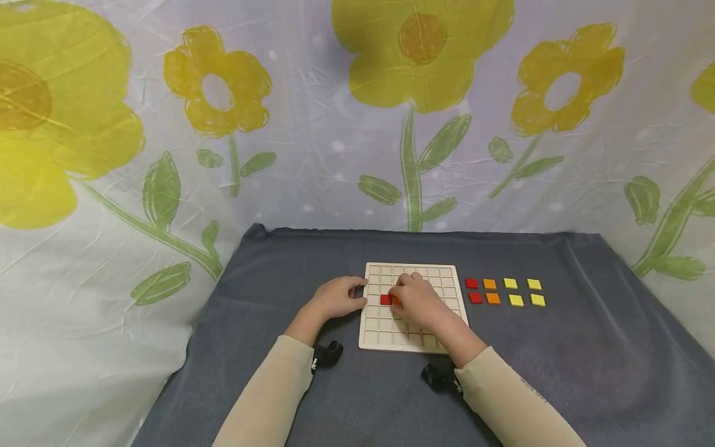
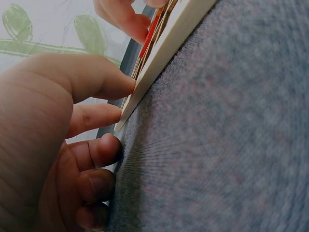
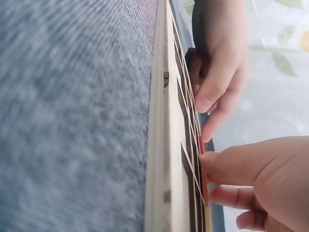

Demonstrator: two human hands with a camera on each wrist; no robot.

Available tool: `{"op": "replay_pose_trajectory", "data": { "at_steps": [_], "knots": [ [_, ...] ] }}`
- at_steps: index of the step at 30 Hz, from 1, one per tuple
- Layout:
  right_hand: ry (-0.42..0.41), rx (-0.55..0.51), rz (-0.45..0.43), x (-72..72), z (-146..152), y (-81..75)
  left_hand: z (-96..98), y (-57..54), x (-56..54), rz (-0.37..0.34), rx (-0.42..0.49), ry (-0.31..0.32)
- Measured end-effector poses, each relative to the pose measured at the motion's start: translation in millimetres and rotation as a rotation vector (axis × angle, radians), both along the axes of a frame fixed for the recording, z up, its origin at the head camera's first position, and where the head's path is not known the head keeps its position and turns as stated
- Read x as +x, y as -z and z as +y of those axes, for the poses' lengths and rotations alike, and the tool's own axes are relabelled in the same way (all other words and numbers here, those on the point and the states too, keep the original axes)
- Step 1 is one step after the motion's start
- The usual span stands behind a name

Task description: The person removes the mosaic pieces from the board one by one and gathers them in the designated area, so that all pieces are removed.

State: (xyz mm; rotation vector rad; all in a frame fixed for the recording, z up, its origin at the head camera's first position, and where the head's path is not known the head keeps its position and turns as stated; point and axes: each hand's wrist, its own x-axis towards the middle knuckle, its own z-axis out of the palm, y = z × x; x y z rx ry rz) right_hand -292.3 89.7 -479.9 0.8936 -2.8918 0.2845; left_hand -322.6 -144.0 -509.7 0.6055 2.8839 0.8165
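A pale wooden grid board (image 1: 375,338) lies on the dark cloth. My left hand (image 1: 337,297) touches its left edge with the tips of thumb and index finger spread apart; the other fingers curl loosely in the left wrist view. Over the middle of the board, my right hand (image 1: 418,302) pinches an orange tile (image 1: 396,300) at the grid, just right of a red tile (image 1: 386,299). In the right wrist view its thumb (image 3: 227,162) lies against the row of tiles. The right hand hides part of the orange tile and the cells beneath it.
Right of the board, two rows hold red tiles (image 1: 475,298), orange tiles (image 1: 493,298) and yellow tiles (image 1: 516,300). Dark cloth (image 1: 313,254) covers the table. A flowered curtain (image 1: 313,155) hangs behind and at the sides.
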Motion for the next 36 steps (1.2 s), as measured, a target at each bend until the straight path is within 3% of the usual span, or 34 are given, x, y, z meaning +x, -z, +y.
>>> {"op": "replay_pose_trajectory", "data": {
  "at_steps": [11,23,32,36],
  "knots": [
    [-0.057,-0.1,0.058,-6.0,-0.5,3.2,1.3,-0.7,-0.5,-0.003,-0.012,0.0],
    [-0.139,-0.21,0.197,-7.0,-3.3,8.7,0.6,0.7,-0.7,0.002,-0.015,0.001],
    [-0.149,-0.226,0.205,-5.4,-2.4,5.8,0.5,-0.4,-0.3,0.004,-0.008,0.004],
    [-0.13,-0.233,0.168,-2.0,1.0,1.4,0.4,1.2,-0.1,0.007,-0.022,0.0]
  ]
}}
